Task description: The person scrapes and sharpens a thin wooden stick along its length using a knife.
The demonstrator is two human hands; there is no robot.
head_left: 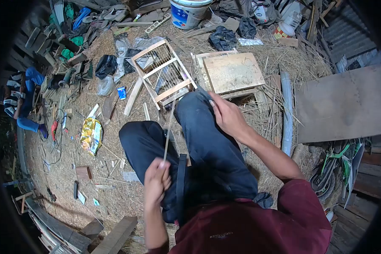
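My left hand (156, 180) is closed around the lower end of a thin bamboo strip (168, 135), which rises over my lap between my knees. On my raised knee rests my right hand (227, 115), its fingers closed on a dark, flat piece (205, 94) that looks like a blade; its exact kind is hard to make out. Just beyond my knees lies a wooden cage frame (160, 70) with thin bars. A pale wooden box (233, 73) sits to its right. A dark strap (181, 178) lies across my lap.
Wood shavings cover the ground. A yellow packet (91, 135), a blue can (122, 93) and wood offcuts lie to the left, where another person (23, 95) sits. A grey pole (286, 112), a large board (340, 106) and a bicycle (338, 169) are right. A white bucket (189, 15) stands ahead.
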